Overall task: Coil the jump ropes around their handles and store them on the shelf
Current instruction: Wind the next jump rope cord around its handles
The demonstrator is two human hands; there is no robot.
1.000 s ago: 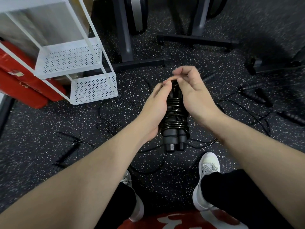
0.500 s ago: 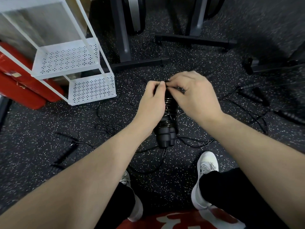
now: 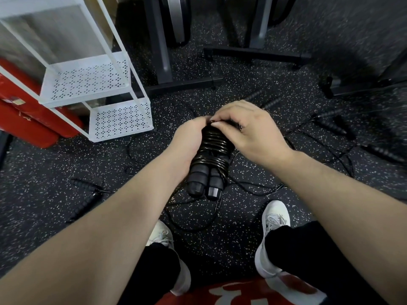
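Note:
A black jump rope (image 3: pixel 212 157) is coiled around its two handles, held together side by side above the floor. My left hand (image 3: pixel 187 139) grips the bundle from the left. My right hand (image 3: pixel 248 128) pinches the rope end at the top of the coil. More black jump ropes lie loose on the floor: a handle pair (image 3: pixel 86 194) at the left and handles (image 3: pixel 330 125) at the right, with cords tangled under my hands. The white metal shelf (image 3: pixel 92 80) stands at the upper left, its perforated tiers bare.
Dark frames of gym equipment (image 3: pixel 163 62) stand behind the shelf and across the back. Red pads (image 3: pixel 28 119) lie at the far left. My white shoes (image 3: pixel 275 230) are on the speckled rubber floor below the bundle.
My right hand has come down from above the bundle to its top end, pinching the rope there. The bundle has turned slightly, so both handle ends show again.

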